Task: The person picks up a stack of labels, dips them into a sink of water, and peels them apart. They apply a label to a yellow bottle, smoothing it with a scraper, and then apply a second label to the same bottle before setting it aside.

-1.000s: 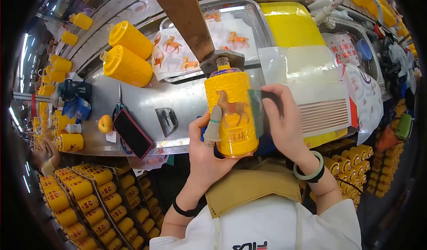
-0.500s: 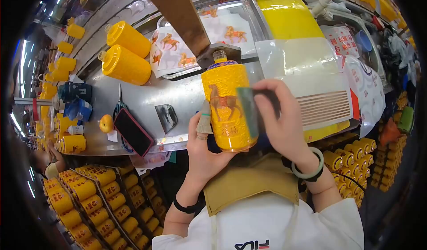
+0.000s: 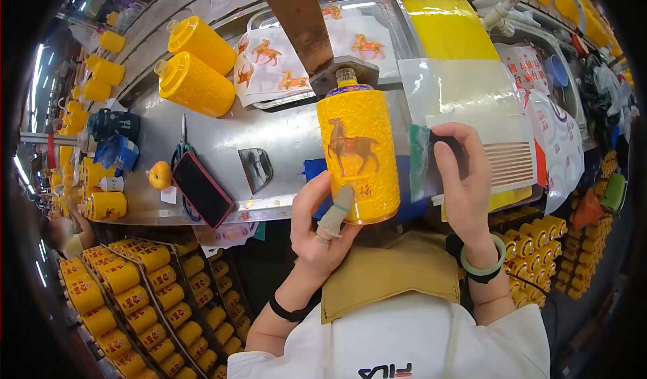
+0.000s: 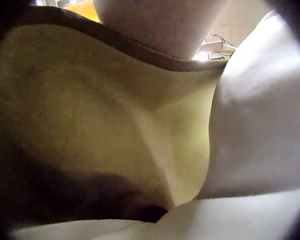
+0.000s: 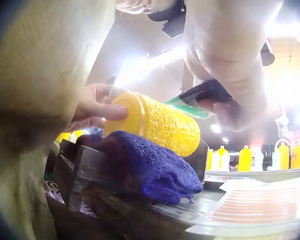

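A yellow textured bottle (image 3: 362,153) with a brown horse picture leans with its neck by a metal bracket (image 3: 342,76). My left hand (image 3: 322,234) holds its lower left side and keeps a pale brush (image 3: 333,221) between the fingers. To the right of the bottle, apart from it, my right hand (image 3: 465,177) pinches a black-handled scraper with a green blade (image 3: 419,160). The right wrist view shows the bottle (image 5: 165,125) above a blue cloth (image 5: 157,167), with the right hand (image 5: 230,75) gripping the scraper. The left wrist view shows mostly apron and sleeve.
Two yellow bottles (image 3: 197,84), scissors, a phone (image 3: 202,190) and an apple (image 3: 160,175) lie to the left. Behind is a tray with horse-print sheets (image 3: 269,59); a striped sheet (image 3: 515,160) is at the right. A wooden beam (image 3: 296,18) rises above the bracket.
The green blade has come away from the bottle toward the right with my right hand. The horse picture is now uncovered, and the brush in my left hand sits lower at the bottle's base.
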`<state>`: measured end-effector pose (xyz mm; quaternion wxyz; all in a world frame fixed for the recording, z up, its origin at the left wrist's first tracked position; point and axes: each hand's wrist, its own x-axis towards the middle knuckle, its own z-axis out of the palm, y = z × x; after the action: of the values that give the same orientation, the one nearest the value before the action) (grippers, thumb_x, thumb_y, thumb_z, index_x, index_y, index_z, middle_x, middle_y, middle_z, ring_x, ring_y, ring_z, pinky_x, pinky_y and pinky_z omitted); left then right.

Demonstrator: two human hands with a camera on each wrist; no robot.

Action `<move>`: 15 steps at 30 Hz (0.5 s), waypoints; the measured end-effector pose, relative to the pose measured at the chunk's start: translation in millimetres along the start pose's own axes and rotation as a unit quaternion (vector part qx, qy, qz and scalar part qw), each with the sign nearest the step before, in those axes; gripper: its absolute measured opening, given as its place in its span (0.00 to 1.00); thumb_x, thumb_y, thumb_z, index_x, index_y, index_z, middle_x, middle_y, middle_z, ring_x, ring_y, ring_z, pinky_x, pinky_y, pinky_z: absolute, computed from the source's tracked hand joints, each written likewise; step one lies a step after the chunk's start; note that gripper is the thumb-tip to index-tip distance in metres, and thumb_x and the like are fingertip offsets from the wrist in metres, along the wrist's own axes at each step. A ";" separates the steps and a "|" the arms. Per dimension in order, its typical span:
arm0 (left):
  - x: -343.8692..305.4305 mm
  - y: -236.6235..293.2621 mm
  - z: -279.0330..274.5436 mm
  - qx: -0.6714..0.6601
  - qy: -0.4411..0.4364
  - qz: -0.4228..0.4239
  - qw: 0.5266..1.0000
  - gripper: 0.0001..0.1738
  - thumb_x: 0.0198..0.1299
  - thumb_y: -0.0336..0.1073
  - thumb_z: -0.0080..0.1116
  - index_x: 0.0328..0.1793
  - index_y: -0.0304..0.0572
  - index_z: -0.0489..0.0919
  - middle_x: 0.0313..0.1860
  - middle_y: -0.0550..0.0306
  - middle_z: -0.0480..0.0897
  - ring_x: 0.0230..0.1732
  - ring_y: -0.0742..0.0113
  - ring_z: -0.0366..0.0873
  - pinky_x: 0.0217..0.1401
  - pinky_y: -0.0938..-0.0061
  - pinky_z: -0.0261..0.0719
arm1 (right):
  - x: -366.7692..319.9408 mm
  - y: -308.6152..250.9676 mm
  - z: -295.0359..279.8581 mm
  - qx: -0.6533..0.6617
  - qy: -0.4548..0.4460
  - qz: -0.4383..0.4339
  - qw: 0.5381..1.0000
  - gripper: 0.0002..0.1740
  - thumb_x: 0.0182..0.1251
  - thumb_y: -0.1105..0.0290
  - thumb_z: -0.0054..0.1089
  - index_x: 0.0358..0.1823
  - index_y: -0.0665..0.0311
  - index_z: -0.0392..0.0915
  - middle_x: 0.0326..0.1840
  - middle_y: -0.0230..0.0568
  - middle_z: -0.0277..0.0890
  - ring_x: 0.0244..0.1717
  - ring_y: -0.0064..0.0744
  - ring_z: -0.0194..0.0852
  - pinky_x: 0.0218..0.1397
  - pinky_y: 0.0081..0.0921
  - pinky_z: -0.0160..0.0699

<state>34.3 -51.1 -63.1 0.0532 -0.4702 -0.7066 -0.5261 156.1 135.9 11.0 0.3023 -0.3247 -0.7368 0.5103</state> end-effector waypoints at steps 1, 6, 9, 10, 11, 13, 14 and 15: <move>-0.3 0.4 -2.0 0.022 -0.001 0.014 1.000 0.32 0.45 0.29 0.83 0.59 0.34 0.84 0.68 0.42 0.71 0.63 0.49 0.79 0.58 0.63 0.87 | -0.4 -0.4 0.8 0.012 0.005 -0.005 1.000 0.09 0.77 0.76 0.54 0.54 0.70 0.75 0.45 0.30 0.75 0.43 0.15 0.69 0.48 0.15 0.70; 9.8 17.9 -3.8 0.132 0.024 0.006 0.991 0.26 0.49 0.30 0.77 0.58 0.46 0.85 0.67 0.47 0.71 0.68 0.44 0.70 0.68 0.58 0.75 | -4.4 3.2 -2.2 0.034 0.019 -0.007 0.999 0.10 0.77 0.75 0.55 0.55 0.70 0.75 0.47 0.31 0.76 0.45 0.16 0.68 0.51 0.15 0.69; 15.2 17.6 -4.2 0.243 -0.032 0.123 0.962 0.25 0.51 0.44 0.79 0.57 0.73 0.86 0.72 0.50 0.65 0.73 0.43 0.59 0.70 0.59 0.71 | -7.5 4.2 -4.9 0.048 0.011 0.005 0.999 0.11 0.78 0.75 0.54 0.57 0.69 0.74 0.49 0.31 0.75 0.48 0.17 0.69 0.54 0.16 0.69; 18.4 23.3 -8.1 0.243 -0.031 0.126 0.961 0.25 0.51 0.44 0.79 0.57 0.73 0.86 0.72 0.50 0.65 0.73 0.43 0.59 0.70 0.59 0.71 | -8.2 5.0 -5.2 0.070 0.018 0.007 0.997 0.12 0.78 0.75 0.53 0.58 0.69 0.73 0.49 0.32 0.75 0.49 0.17 0.69 0.55 0.16 0.68; 23.4 31.0 -13.7 0.194 -0.074 0.101 0.973 0.31 0.49 0.49 0.80 0.63 0.68 0.83 0.73 0.48 0.63 0.75 0.42 0.58 0.73 0.56 0.65 | -7.8 5.2 -5.9 0.092 0.025 0.007 0.995 0.12 0.79 0.75 0.53 0.59 0.69 0.73 0.50 0.32 0.74 0.50 0.17 0.69 0.56 0.16 0.68; 34.7 37.6 -15.5 0.017 -0.074 -0.011 0.997 0.54 0.53 0.54 0.78 0.82 0.48 0.61 0.77 0.43 0.59 0.80 0.42 0.56 0.78 0.52 0.61 | -6.8 4.4 -9.0 0.112 0.037 0.004 0.993 0.13 0.79 0.75 0.51 0.61 0.68 0.72 0.50 0.32 0.74 0.50 0.17 0.69 0.56 0.16 0.68; 42.6 33.4 -15.7 0.017 -0.075 -0.006 0.997 0.54 0.53 0.54 0.78 0.82 0.48 0.61 0.77 0.43 0.59 0.80 0.42 0.56 0.78 0.52 0.61 | -7.0 4.6 -11.1 0.130 0.048 0.005 0.990 0.13 0.80 0.75 0.50 0.62 0.68 0.71 0.51 0.32 0.74 0.50 0.17 0.69 0.56 0.16 0.68; 52.0 26.2 -19.4 -0.095 -0.070 -0.119 0.986 0.52 0.55 0.47 0.77 0.80 0.39 0.61 0.76 0.41 0.60 0.77 0.43 0.60 0.77 0.54 0.64 | -6.4 7.5 -14.9 0.134 0.049 0.014 0.990 0.13 0.80 0.75 0.48 0.62 0.67 0.71 0.51 0.32 0.72 0.49 0.17 0.68 0.55 0.16 0.67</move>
<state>16.4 -34.7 -6.7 -0.1042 -0.4208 -0.7066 -0.5592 172.8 141.1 7.6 0.3714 -0.3161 -0.6417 0.5919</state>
